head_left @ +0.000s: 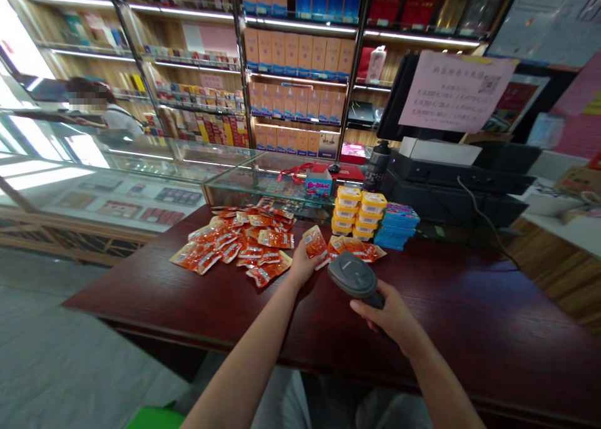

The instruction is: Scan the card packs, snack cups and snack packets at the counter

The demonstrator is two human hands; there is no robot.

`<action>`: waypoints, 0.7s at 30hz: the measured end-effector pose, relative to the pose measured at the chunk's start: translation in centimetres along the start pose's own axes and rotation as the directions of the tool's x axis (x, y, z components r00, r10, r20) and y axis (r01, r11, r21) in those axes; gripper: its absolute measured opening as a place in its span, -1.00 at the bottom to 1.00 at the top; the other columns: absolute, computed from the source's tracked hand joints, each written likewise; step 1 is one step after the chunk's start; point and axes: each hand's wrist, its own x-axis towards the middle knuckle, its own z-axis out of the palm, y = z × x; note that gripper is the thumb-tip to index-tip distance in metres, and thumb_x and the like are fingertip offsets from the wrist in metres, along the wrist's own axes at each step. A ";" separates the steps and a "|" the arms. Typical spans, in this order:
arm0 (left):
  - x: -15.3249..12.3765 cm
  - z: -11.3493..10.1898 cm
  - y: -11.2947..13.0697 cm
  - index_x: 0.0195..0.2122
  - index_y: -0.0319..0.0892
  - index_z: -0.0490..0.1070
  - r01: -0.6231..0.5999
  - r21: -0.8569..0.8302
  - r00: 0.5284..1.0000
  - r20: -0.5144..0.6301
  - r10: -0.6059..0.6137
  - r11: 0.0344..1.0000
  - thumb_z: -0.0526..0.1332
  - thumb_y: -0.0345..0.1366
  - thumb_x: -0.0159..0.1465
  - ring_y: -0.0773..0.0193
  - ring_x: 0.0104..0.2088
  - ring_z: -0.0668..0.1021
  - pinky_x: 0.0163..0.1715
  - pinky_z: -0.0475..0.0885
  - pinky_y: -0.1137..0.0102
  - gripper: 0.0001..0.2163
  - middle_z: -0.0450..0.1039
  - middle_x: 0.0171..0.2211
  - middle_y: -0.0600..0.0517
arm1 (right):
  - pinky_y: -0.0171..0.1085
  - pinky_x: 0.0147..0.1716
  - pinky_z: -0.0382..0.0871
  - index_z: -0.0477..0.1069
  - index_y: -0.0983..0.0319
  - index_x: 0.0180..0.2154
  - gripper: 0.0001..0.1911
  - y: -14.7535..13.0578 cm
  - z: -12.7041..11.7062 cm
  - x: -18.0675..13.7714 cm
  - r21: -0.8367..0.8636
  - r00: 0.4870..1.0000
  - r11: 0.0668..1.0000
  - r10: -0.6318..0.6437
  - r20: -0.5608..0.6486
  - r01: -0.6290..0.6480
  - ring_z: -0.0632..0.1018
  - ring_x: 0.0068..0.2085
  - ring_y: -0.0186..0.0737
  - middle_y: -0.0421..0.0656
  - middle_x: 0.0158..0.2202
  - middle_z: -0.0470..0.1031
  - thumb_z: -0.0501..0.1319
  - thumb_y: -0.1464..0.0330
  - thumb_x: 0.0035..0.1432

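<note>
Scanner, dark grey handheld barcode type [353,275], sits gripped in right hand [393,316], fingers wrapped round its handle, head aimed twd one small orange foil snack packet [314,242]. That packet is pinched betw. thumb & fingers of left hand [303,267], held just above the dark red wooden counter [188,297]. Loose pile of same orange packets [239,244] lies left of it, approx 25+, exact count unclear; a few more [359,248] right of it. Behind: yellow-lidded tubs [359,212] in 2 stacks, approx 4 each; 1 stack of blue flat packs [397,226]. Packet print too small to read. Pink paper notice [455,91] on monitor: writing illegible.
</note>
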 end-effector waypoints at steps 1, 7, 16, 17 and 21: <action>0.0 0.1 0.0 -0.05 -0.21 0.30 -0.001 -0.014 1.000 0.002 0.001 1.000 0.38 -0.38 -0.09 0.17 -0.14 0.53 -0.05 0.41 0.22 -0.47 0.49 -0.15 -0.04 | -0.36 -0.66 0.26 0.42 0.26 -0.25 -0.60 0.2 -0.1 0.0 -0.039 0.999 0.999 -0.034 -0.010 0.034 0.38 -0.65 -0.35 -0.28 -0.61 0.43 0.31 0.17 -0.14; 0.1 0.2 -0.3 -0.05 -0.20 0.23 0.031 -0.089 0.999 -0.017 -0.032 0.996 0.38 -0.37 -0.09 0.21 -0.18 0.55 -0.13 0.45 0.25 -0.44 0.48 -0.14 -0.07 | -0.20 -0.23 0.39 0.48 0.17 -0.22 -0.62 2.4 -1.7 0.7 -0.422 0.970 0.898 -0.197 -0.140 0.121 0.55 -0.24 -0.10 -0.14 -0.26 0.58 0.32 0.19 -0.15; 0.4 -0.7 -0.7 -0.02 -0.20 0.36 -0.128 0.513 0.965 -0.132 0.226 0.849 0.15 -0.33 0.17 0.12 -0.05 0.44 0.05 0.31 0.17 -0.67 0.40 -0.15 -0.10 | -0.23 -0.36 0.32 0.37 0.09 -0.05 -0.57 5.4 -8.8 2.1 -0.783 0.922 0.590 -0.160 -0.353 -0.197 0.56 -0.19 -0.05 -0.13 -0.21 0.57 0.13 0.06 0.07; 0.4 -0.7 -0.7 -0.01 -0.22 0.35 -0.128 0.569 0.963 -0.126 0.240 0.812 0.14 -0.34 0.18 0.12 -0.06 0.44 0.04 0.31 0.16 -0.67 0.38 -0.16 -0.11 | -0.23 -0.36 0.32 0.35 0.10 -0.03 -0.56 5.7 -9.5 2.4 -0.801 0.921 0.553 -0.145 -0.362 -0.228 0.57 -0.19 -0.04 -0.12 -0.21 0.57 0.12 0.08 0.08; 0.3 -0.6 -1.1 0.04 -0.28 0.31 -0.121 0.711 0.961 -0.092 0.262 0.693 0.12 -0.39 0.16 0.11 -0.11 0.44 0.00 0.35 0.14 -0.62 0.33 -0.17 -0.15 | -0.23 -0.36 0.30 0.31 0.12 -0.01 -0.58 7.1 -11.8 3.8 -0.870 0.929 0.408 -0.118 -0.352 -0.277 0.57 -0.22 -0.06 -0.11 -0.18 0.55 0.08 0.11 0.14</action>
